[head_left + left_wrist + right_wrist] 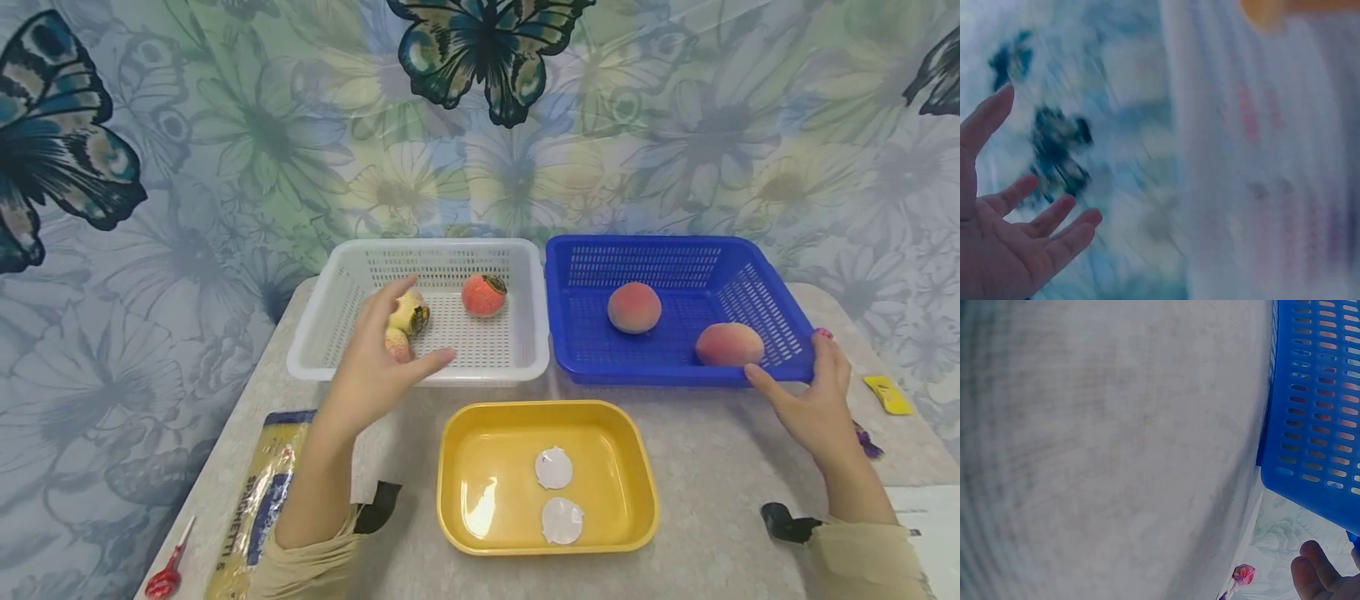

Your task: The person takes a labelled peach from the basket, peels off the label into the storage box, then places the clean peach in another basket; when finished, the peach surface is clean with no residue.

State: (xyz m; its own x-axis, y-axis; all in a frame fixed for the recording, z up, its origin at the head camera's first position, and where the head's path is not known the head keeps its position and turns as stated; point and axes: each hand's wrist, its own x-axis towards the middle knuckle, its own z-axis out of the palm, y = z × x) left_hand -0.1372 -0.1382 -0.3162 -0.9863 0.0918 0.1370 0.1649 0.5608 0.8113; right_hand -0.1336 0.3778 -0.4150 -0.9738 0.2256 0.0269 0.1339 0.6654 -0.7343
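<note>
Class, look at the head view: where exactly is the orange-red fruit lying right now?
The orange-red fruit lies inside the white basket, toward its back right, beside the blue basket.

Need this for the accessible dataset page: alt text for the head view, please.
A person's left hand hovers open over a white basket holding an orange-red fruit and yellowish fruit, while the right hand holds the corner of a blue basket with two peaches. A yellow tray sits in front on the table.
</note>
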